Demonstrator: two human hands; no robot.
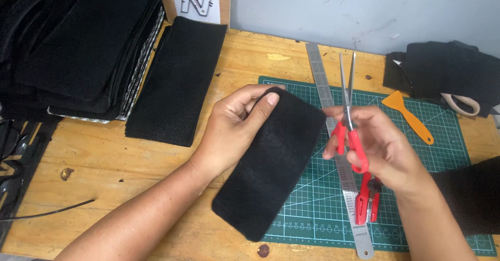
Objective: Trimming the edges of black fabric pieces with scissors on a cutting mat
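The left hand [229, 128] is closed on one end of a black felt piece [271, 159], thumb pressed flat on its face near the top corner and the other fingers curled behind it, so the long rounded rectangle hangs down and away from that grip at a slant, its lower end over the near edge of the green cutting mat [442, 136]. The right hand [383, 146] has its fingers through the red handles of a pair of scissors [350, 107] and is closed round them — the blades rise straight up out of the grip, parted only a little at the tips, and they touch nothing. The scissors stand just beside the felt's right edge, apart from it. Under the right hand a steel ruler [325, 91] lies along the mat, running from above the scissor tips down past the wrist, and a small red clip-like tool [369, 198] rests on it just below the hand. Further right of the scissors lies an orange plastic scraper [409, 116], with a heap of black fabric [448, 73] beyond it. Left of the felt-holding hand, well apart on the wooden table [109, 162], lies another black felt strip [177, 78] beside a tall stack of black sheets [78, 42].
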